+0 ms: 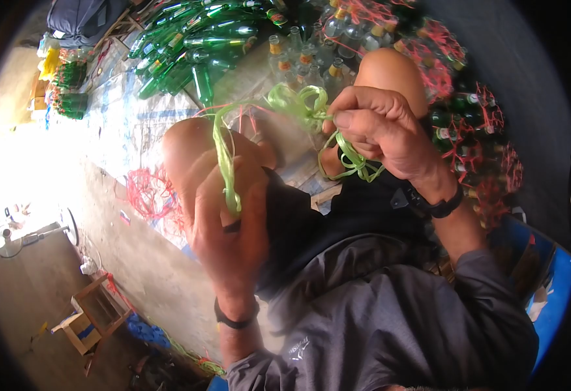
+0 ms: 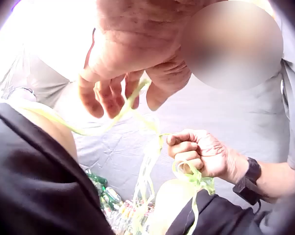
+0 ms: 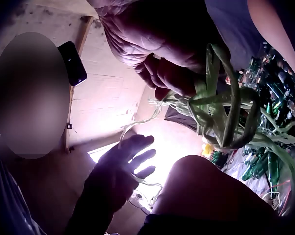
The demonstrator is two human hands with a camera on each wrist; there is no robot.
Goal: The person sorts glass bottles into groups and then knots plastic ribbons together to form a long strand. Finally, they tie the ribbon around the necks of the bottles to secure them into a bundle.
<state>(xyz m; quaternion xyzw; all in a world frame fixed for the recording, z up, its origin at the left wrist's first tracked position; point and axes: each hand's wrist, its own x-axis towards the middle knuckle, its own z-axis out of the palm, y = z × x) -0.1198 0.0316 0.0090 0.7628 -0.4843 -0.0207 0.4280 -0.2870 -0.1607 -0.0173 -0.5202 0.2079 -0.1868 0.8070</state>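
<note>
Grey cloth shirt (image 1: 390, 319), creased; dark shorts (image 1: 357, 202) beneath. Green bottles (image 1: 197, 49), smooth and glossy, lie heaped on a pale sheet (image 1: 119, 107) beyond the knees; clear bottles (image 1: 305, 58), with orange-brown neck bands, stand beside them. Red twine (image 1: 151, 192), thin and tangled, lies left of the legs. Right hand (image 1: 390, 130): fingers curled, thumb and forefinger pinching the green strip (image 1: 225, 153) at its gathered, knotted part above the right thigh. Left hand (image 1: 230, 215): blurred in head view; fingers spread and slightly bent, strip passing between thumb and fingers. Strip is thin, crinkled, translucent plastic, with loose loops (image 1: 358, 163) at the right hand. Long axis runs leftward across the knees, then bends down toward the body, its end at the left hand.
</note>
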